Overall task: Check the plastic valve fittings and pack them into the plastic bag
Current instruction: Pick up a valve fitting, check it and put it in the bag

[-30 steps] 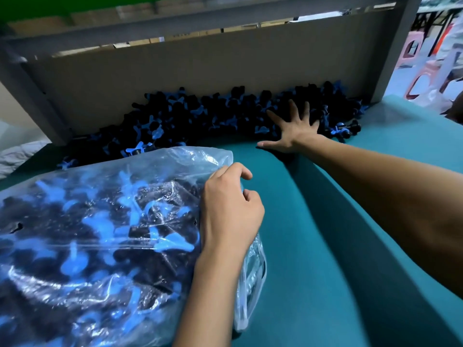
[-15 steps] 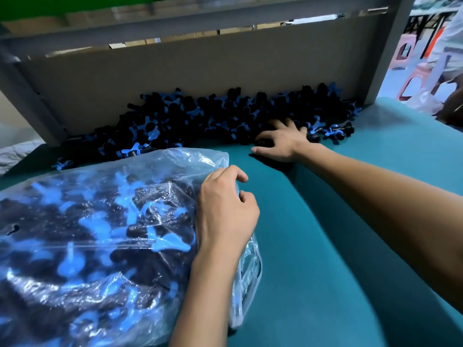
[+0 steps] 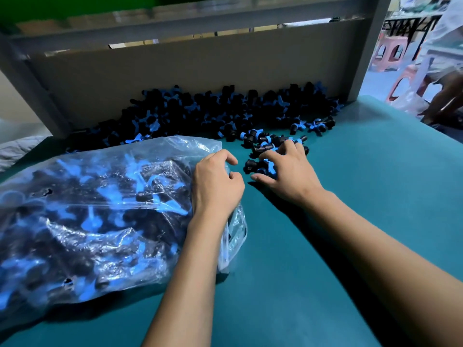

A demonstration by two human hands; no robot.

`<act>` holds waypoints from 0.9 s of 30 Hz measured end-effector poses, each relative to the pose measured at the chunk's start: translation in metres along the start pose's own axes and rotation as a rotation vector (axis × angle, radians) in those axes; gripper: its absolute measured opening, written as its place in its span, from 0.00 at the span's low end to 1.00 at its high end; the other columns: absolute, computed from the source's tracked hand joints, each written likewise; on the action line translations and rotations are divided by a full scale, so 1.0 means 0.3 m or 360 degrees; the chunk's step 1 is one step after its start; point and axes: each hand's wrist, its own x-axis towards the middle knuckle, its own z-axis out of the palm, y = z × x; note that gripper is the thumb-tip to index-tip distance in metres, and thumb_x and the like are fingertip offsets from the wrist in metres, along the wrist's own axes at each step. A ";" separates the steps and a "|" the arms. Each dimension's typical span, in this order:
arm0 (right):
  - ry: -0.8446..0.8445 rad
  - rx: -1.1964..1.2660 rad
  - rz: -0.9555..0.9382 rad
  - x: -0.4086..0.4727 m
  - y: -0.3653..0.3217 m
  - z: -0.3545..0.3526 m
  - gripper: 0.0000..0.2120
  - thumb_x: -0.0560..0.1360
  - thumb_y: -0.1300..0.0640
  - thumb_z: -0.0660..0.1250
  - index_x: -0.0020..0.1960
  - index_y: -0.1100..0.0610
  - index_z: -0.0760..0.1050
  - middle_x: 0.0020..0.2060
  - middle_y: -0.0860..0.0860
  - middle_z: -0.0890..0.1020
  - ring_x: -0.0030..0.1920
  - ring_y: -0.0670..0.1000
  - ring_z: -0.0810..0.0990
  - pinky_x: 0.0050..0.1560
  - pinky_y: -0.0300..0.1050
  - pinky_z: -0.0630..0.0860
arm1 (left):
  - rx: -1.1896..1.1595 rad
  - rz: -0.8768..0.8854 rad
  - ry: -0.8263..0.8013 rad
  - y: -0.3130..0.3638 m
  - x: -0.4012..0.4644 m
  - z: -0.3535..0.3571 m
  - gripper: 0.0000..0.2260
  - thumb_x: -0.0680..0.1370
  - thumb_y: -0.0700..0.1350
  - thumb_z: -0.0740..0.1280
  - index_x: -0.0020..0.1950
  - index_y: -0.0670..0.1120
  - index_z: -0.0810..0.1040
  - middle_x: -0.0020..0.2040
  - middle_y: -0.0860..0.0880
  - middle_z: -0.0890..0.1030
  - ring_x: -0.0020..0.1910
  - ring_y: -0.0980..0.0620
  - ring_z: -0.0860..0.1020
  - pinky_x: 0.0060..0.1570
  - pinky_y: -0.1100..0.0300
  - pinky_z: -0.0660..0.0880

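Observation:
A clear plastic bag (image 3: 95,211), stuffed with black and blue valve fittings, lies on the left of the teal table (image 3: 350,221). My left hand (image 3: 216,182) grips the bag's open edge on its right side. A long pile of loose fittings (image 3: 225,113) runs along the cardboard wall at the back. A small group of fittings (image 3: 263,146) sits out from the pile near the bag's mouth. My right hand (image 3: 290,171) lies over that group with curled fingers, raking several fittings beneath its palm.
A brown cardboard wall (image 3: 200,68) in a grey metal frame (image 3: 368,46) closes off the back of the table. Beyond the table's right edge stand pink plastic stools (image 3: 390,53) and a person's leg (image 3: 446,96). White cloth (image 3: 17,149) lies at the far left.
My right hand has pulled back from the pile toward the bag, dragging a small group of fittings with it. My left hand has kept its grip on the bag's edge.

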 end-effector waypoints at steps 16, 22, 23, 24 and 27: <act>0.0285 0.1534 0.0360 -0.096 0.028 -0.021 0.12 0.70 0.70 0.72 0.48 0.57 0.84 0.43 0.52 0.86 0.40 0.44 0.81 0.46 0.40 0.81 | -0.0214 -0.0015 0.0028 -0.005 0.003 -0.016 0.09 0.74 0.36 0.66 0.49 0.48 0.81 0.41 0.51 0.82 0.35 0.59 0.80 0.40 0.64 0.77; 0.0187 0.1514 0.0326 -0.090 0.022 -0.009 0.08 0.74 0.68 0.72 0.47 0.56 0.84 0.41 0.52 0.86 0.42 0.48 0.84 0.49 0.47 0.83 | -0.0085 -0.0017 -0.0295 0.002 0.011 -0.009 0.09 0.77 0.44 0.68 0.56 0.53 0.79 0.52 0.53 0.80 0.40 0.57 0.81 0.39 0.68 0.73; 0.0167 0.1560 0.0305 -0.091 0.019 -0.009 0.08 0.73 0.68 0.72 0.47 0.56 0.83 0.41 0.51 0.86 0.41 0.49 0.84 0.48 0.48 0.83 | -0.0007 0.0000 -0.0366 0.003 0.006 -0.007 0.10 0.77 0.45 0.69 0.58 0.53 0.78 0.51 0.52 0.80 0.40 0.53 0.82 0.40 0.65 0.76; 0.0173 0.1632 0.0283 -0.094 0.016 -0.010 0.08 0.73 0.68 0.73 0.47 0.57 0.83 0.40 0.51 0.85 0.40 0.49 0.83 0.47 0.47 0.83 | 0.0074 0.0020 -0.0421 0.004 0.003 -0.005 0.13 0.78 0.46 0.70 0.61 0.52 0.77 0.50 0.52 0.80 0.41 0.51 0.82 0.43 0.59 0.78; 0.0255 0.1896 0.0263 -0.094 0.012 -0.021 0.10 0.73 0.70 0.72 0.49 0.57 0.84 0.40 0.51 0.84 0.40 0.46 0.81 0.44 0.40 0.79 | 0.0042 0.0014 -0.0444 0.011 0.002 -0.011 0.18 0.78 0.49 0.71 0.68 0.53 0.73 0.53 0.53 0.79 0.44 0.54 0.81 0.49 0.54 0.77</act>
